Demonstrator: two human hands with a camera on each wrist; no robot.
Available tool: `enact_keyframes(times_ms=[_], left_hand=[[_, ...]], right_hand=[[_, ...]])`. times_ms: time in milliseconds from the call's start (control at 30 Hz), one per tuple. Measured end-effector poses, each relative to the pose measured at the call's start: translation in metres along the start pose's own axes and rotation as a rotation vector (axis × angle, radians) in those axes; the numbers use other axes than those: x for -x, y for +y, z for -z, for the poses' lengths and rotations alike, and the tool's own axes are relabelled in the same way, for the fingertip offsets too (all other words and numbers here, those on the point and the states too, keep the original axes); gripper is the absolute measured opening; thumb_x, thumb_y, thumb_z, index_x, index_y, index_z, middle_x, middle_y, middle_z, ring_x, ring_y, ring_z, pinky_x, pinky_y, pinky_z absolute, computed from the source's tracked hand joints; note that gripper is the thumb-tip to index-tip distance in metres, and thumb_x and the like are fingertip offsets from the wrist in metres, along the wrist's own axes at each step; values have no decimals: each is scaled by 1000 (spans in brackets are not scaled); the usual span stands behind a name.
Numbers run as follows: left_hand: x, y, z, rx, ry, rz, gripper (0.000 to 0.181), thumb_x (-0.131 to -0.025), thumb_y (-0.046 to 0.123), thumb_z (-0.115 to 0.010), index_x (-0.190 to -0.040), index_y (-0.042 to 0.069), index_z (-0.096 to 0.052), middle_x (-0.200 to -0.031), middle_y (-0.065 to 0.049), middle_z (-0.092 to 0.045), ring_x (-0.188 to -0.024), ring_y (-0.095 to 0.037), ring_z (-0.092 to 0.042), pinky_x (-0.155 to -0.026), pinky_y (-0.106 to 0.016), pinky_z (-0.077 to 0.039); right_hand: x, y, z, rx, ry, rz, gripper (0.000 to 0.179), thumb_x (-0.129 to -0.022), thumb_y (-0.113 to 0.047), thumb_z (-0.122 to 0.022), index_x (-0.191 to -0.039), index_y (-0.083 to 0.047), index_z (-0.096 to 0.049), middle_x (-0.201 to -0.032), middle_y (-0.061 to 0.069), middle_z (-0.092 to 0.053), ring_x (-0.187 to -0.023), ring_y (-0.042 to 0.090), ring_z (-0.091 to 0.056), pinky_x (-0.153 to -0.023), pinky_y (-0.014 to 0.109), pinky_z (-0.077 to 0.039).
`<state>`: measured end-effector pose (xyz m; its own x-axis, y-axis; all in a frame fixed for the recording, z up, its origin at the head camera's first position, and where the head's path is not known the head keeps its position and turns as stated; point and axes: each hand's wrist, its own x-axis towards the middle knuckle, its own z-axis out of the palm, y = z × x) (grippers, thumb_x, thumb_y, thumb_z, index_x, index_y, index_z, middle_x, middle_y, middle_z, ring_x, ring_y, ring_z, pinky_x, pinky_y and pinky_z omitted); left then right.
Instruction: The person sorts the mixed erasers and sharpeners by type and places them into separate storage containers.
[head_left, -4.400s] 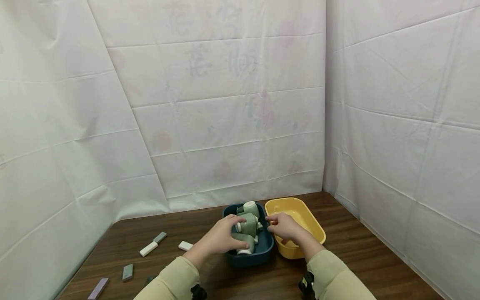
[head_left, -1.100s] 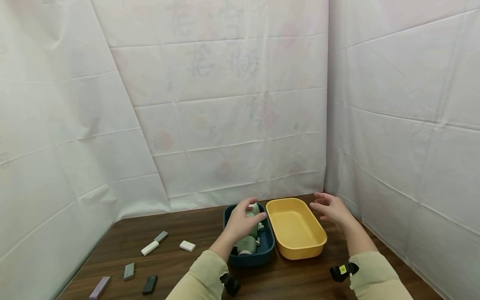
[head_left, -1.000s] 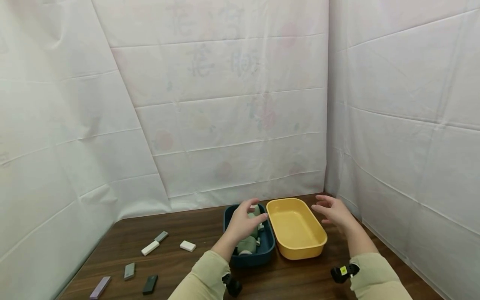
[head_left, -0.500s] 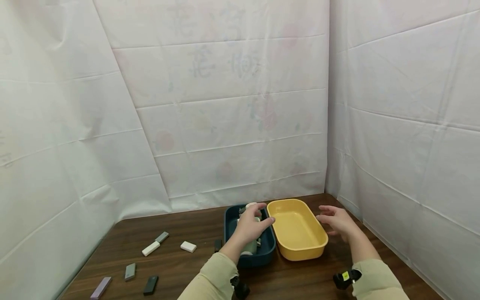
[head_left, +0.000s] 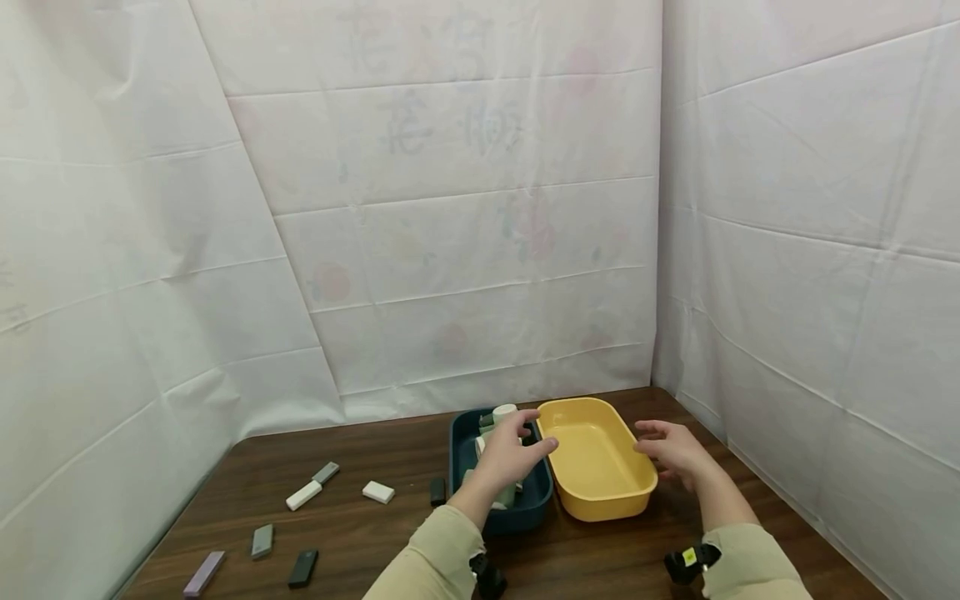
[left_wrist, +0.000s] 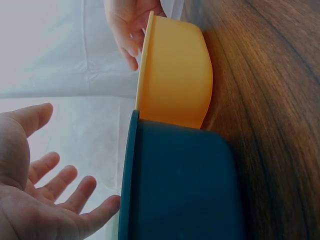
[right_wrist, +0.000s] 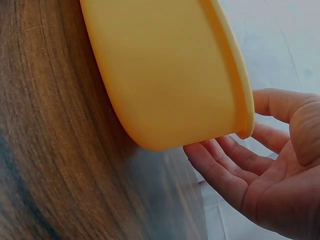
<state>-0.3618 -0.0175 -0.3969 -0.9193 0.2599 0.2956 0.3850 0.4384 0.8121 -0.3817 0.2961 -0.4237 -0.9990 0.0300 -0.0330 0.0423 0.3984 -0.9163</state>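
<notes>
My left hand (head_left: pixel 510 462) hovers over the dark blue bin (head_left: pixel 529 514), thumb and fingers spread, its fingertips near the left rim of the yellow bin (head_left: pixel 611 507). Nothing is in it. In the left wrist view, a fingertip is right at the rim of the blue bin (left_wrist: pixel 180 175). My right hand (head_left: pixel 677 452) is beside the right wall of the yellow bin, fingers extended. In the right wrist view, its fingertips are right at the outside of the yellow bin (right_wrist: pixel 165 75). Several green objects with white ends (head_left: pixel 505 412) lie in the blue bin, partly hidden by my left hand.
Small blocks lie scattered to the left on the brown wooden table (head_left: pixel 390 550): white (head_left: pixel 378 492), grey (head_left: pixel 262 541), lilac (head_left: pixel 203 573) and black (head_left: pixel 303 568). Another black block (head_left: pixel 438 492) sits against the blue bin's left side. White cloth (head_left: pixel 465 250) encloses the table.
Since the first frame my right hand has gone from between the bins to the yellow bin's far right side. Over the last second my left hand has drifted right, and my right hand slightly nearer.
</notes>
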Motion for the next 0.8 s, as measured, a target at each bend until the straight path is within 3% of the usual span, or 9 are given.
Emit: enact_keyframes(times_ms=[267, 800], left_hand=[[2, -2, -6, -1, -22, -5, 59, -94, 43, -73, -144, 17, -57, -142, -5, -56, -124, -32, -56, -93, -50, -52], [5, 0, -11, 8, -24, 8, 56, -94, 41, -74, -142, 15, -59, -143, -4, -56, -123, -32, -57, -94, -49, -52]], right_hand=[[-1, 6, -5, 7, 23, -20, 58, -92, -9, -66, -146, 3, -48, -131, 24, -57, -98, 26, -63, -71, 44, -58], [3, 7, -8, -18, 32, -5, 57, -88, -6, -63, -143, 4, -51, -123, 22, -62, -88, 23, -65, -67, 44, -58]])
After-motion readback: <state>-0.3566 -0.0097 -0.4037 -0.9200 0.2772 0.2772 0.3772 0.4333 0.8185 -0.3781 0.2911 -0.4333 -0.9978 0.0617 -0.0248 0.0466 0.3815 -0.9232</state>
